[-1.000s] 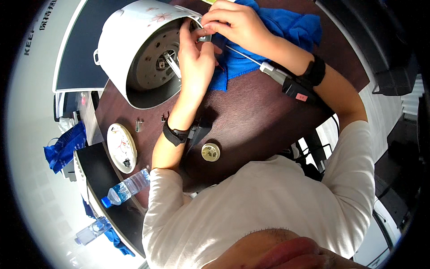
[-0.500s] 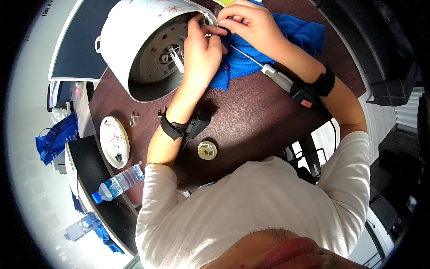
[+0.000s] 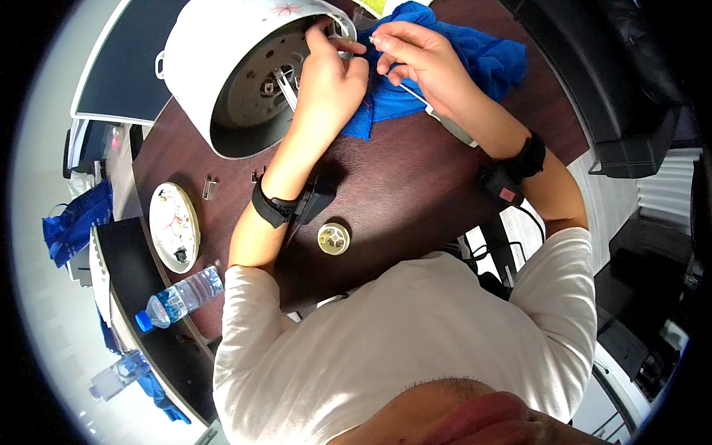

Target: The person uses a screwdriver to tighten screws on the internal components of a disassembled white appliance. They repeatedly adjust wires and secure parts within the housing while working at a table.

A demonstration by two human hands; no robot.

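No lettering is legible: the pink label (image 3: 507,194) on the black wrist box (image 3: 492,179) is too small.

Office or similar workroom: brown desk (image 3: 415,193), black upholstered seat (image 3: 630,133), screwdriver (image 3: 448,124), opened white appliance housing (image 3: 211,63).

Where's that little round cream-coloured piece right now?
In the head view, the round cream piece lies on the brown table, just left of centre, between the left wrist's black strap and the white shirt.

Dark brown table (image 3: 415,193), sideways white housing (image 3: 196,63), blue cloth (image 3: 482,55), oval piece (image 3: 175,222), round piece (image 3: 334,238)
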